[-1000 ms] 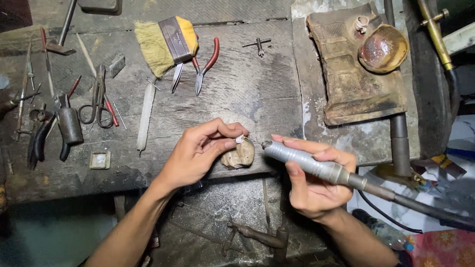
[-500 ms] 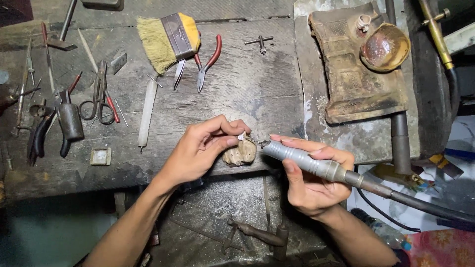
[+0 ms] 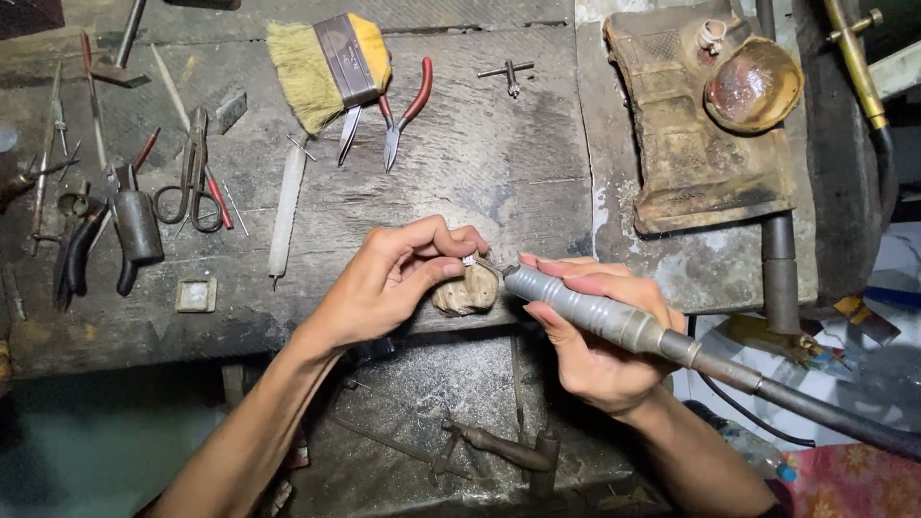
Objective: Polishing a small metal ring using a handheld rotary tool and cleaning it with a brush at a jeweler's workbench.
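Your left hand (image 3: 403, 278) is closed in a fingertip pinch on a small silvery piece (image 3: 469, 259), pressed against the worn wooden peg (image 3: 467, 288) that juts from the bench (image 3: 480, 163) edge just under your fingers. Your right hand (image 3: 595, 336) is wrapped around the grey rotary handpiece (image 3: 595, 312), held like a pen, its tip just beside the piece and very near your left fingertips (image 3: 451, 251); the bit itself is too small to make out.

The main danger is that closeness. If the bit catches an edge, it could skid off the piece into your thumb or forefinger. So little of the piece shows beyond your fingers that a snag could also pull it free, and it would likely drop into the dark gap below your hands, where it would be hard to find. Prolonged contact may heat the metal and make you loosen your pinch.

The hose (image 3: 815, 408) trails off to the right of your right hand; if it drags on the clutter there, it could tug the tip off line.
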